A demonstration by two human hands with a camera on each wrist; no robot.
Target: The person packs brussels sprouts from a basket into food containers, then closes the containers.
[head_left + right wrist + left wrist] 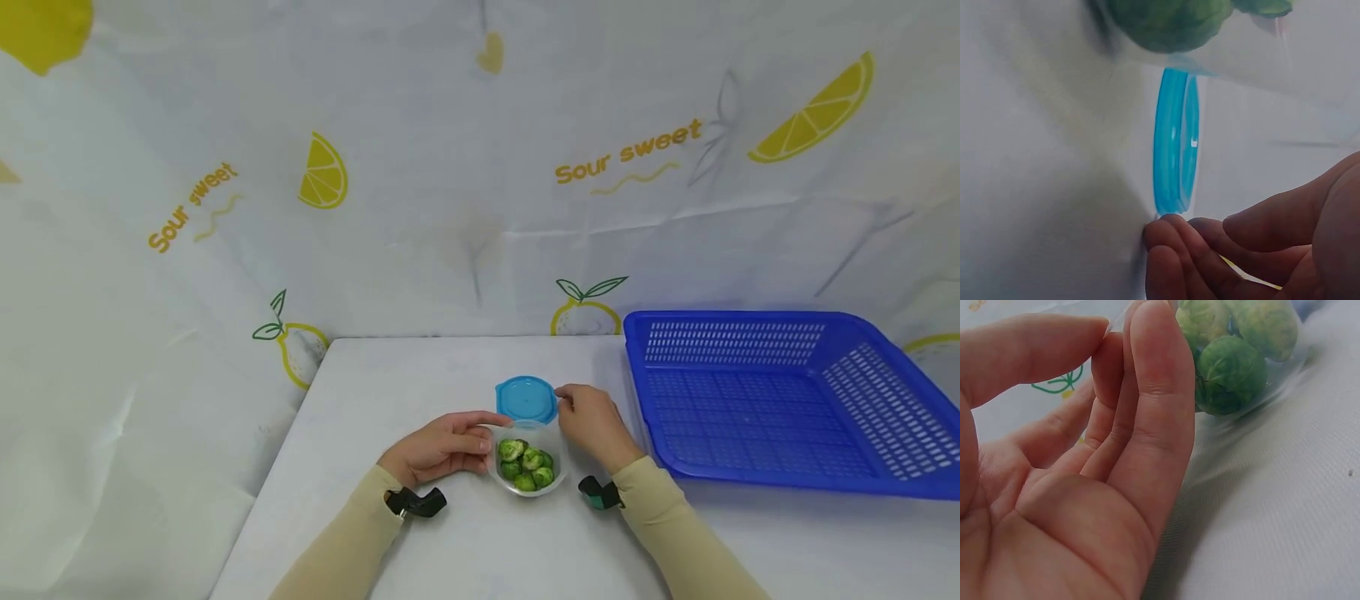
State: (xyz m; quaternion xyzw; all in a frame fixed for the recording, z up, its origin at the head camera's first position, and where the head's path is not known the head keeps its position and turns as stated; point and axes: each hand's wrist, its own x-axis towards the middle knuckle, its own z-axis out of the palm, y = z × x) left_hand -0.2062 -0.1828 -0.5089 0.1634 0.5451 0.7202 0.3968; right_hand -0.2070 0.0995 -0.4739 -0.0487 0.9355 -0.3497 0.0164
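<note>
A clear plastic container point(554, 479) holding several Brussels sprouts point(525, 467) stands on the white table. My left hand point(453, 446) is at its left side, with thumb and fingers pinching the rim. Seen from the left wrist, the fingers point(1160, 394) lie against the clear wall beside the sprouts point(1232, 375). Just behind the container is a blue lid point(527, 398), flat on the table. The fingertips of my right hand point(596, 425) touch the lid's right edge. In the right wrist view, the thumb point(1272, 219) stays apart from the lid point(1175, 140).
A large blue plastic basket point(750, 479) with perforated walls stands to the right of my right hand. The white tabletop point(405, 367) ends at a lemon-printed cloth point(420, 208) behind and to the left.
</note>
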